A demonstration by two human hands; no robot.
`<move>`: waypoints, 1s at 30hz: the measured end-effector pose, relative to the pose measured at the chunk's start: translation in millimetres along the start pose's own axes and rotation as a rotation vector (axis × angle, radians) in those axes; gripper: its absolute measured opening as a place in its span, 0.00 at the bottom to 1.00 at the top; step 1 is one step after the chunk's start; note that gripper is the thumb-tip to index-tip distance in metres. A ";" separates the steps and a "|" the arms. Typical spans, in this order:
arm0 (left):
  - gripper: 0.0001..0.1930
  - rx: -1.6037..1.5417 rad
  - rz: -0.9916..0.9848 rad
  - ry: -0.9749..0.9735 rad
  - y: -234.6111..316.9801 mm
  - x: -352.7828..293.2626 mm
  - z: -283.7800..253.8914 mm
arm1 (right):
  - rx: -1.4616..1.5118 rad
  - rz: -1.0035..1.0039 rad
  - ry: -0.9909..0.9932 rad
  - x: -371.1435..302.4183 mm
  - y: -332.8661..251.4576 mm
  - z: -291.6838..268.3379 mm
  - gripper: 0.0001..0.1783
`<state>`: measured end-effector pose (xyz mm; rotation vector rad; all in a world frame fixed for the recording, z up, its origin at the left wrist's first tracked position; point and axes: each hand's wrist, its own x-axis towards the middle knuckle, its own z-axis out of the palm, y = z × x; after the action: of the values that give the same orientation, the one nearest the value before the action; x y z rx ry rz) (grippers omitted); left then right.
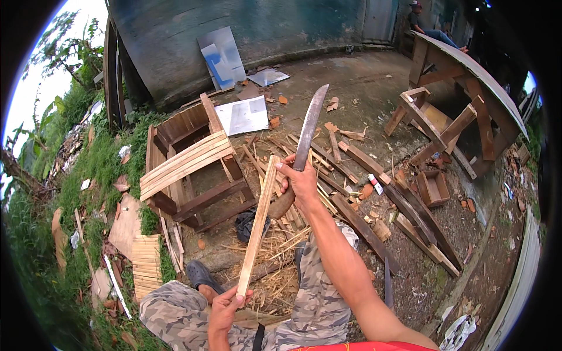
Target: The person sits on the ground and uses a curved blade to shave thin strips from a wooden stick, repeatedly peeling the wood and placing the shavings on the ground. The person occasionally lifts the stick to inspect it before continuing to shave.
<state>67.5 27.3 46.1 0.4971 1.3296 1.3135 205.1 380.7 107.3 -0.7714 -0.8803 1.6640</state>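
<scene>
"One pale wooden strip [257, 225], head view: where, and held how?"

"Slanting from seven o'clock toward centre, its lower end pinched by the left hand [227, 310]. The right hand [300, 178], near its top, grips a long knife [312, 124], blade toward half past twelve."

"Handling?"

"Probably light, stiff, perhaps splintery; best held low, clear of the edge."

Slat [257, 225]'s a pale creamy yellow. Machete [311, 131]: dull grey blade [315, 114], brown handle [284, 206]. Pants [175, 305] are camo, a mix of greys and tans, and the shirt [380, 346]'s bright red. Clog [201, 275]'s dark grey. Frame [213, 198]'s dark brown with blond strips [187, 164]. Wall [281, 26]'s kind of a grubby blue-green, bag [250, 227]'s black, grass [88, 169] is properly green.
</scene>
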 end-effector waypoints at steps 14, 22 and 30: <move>0.18 0.549 0.057 -0.071 30.3 63.7 33.0 | 0.070 0.052 -0.291 -10.0 -12.1 -9.4 0.18; 0.25 0.438 0.558 0.069 119.8 125.0 98.6 | -0.054 0.134 -0.397 -25.2 -5.7 0.1 0.18; 0.17 0.691 0.468 0.217 137.7 123.4 88.0 | -0.181 0.236 -0.632 -41.8 20.9 18.9 0.16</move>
<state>57.6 209.1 140.0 1.2243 1.9330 1.2726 189.0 333.2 101.9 -0.4762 -1.4362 2.1059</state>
